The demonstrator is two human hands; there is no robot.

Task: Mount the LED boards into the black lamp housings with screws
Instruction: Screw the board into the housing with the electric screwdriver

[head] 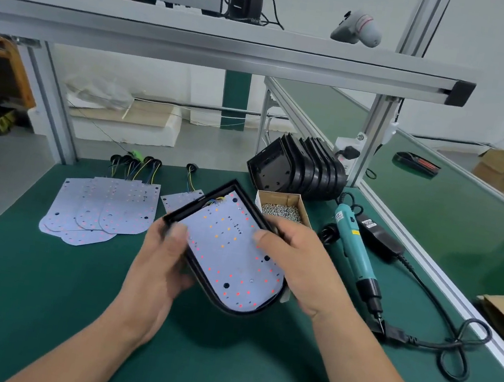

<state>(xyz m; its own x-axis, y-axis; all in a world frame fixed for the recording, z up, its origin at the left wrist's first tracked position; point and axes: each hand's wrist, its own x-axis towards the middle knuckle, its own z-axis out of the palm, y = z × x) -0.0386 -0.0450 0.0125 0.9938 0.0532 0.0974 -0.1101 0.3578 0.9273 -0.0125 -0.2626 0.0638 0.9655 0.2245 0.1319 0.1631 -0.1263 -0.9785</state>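
Observation:
I hold a black lamp housing point(186, 210) tilted above the green table, with a white LED board point(228, 249) lying inside it. My left hand point(160, 262) grips the housing's left edge, thumb over the rim. My right hand point(295, 260) holds its right side, thumb pressing on the board. Several loose LED boards point(102, 210) with wires lie fanned out at the left. A stack of empty black housings point(300, 168) lies on its side behind. A small cardboard box of screws point(280, 210) sits just beyond my right hand.
A teal electric screwdriver point(355, 250) lies at the right with its black cable point(439, 333) and power brick point(378, 237). An aluminium shelf point(221, 44) crosses overhead. A green conveyor point(454, 216) runs along the right side behind a rail.

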